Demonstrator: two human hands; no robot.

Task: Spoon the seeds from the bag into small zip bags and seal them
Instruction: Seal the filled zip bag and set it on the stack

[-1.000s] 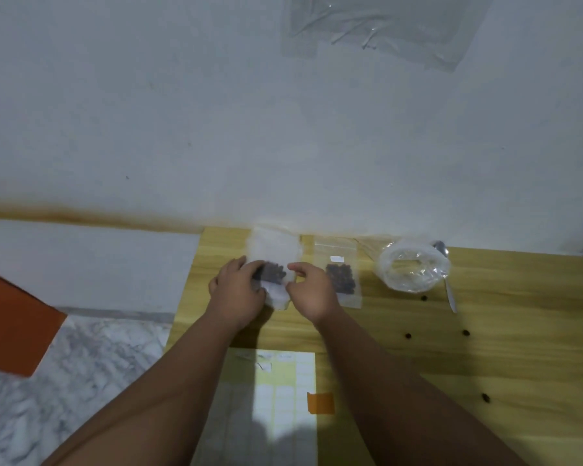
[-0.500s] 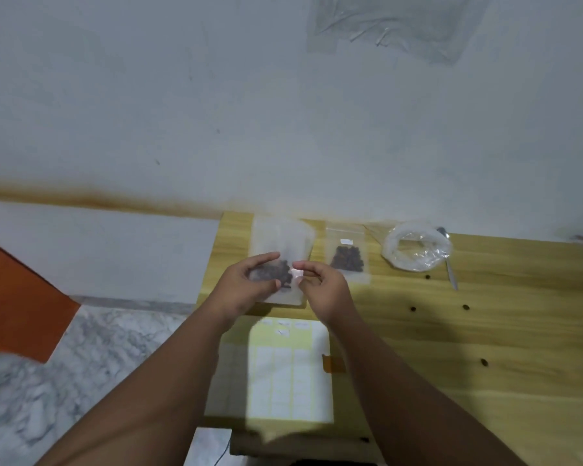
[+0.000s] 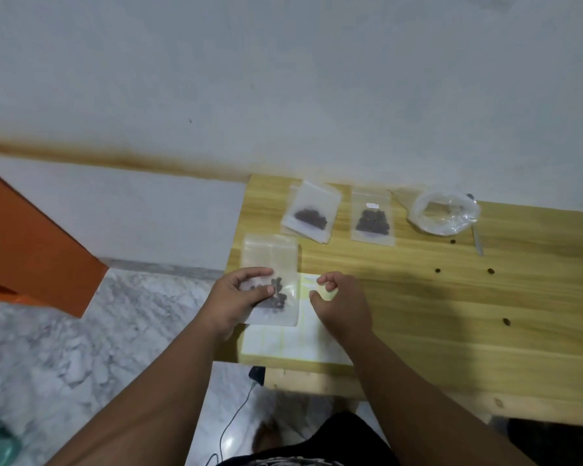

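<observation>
The left hand (image 3: 236, 297) pinches the small zip bag (image 3: 273, 260) low down, over the tabletop's (image 3: 451, 314) near-left corner. The right hand (image 3: 344, 307) hangs loosely curled, grip released. The bag looks light, limp and slick, so it is probably best pinched along the top seal strip.

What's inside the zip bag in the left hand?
Dark seeds bunched in the lower half of the zip bag; the upper half looks empty. The left hand grips it, its thumb covering part of the bunch.
</observation>
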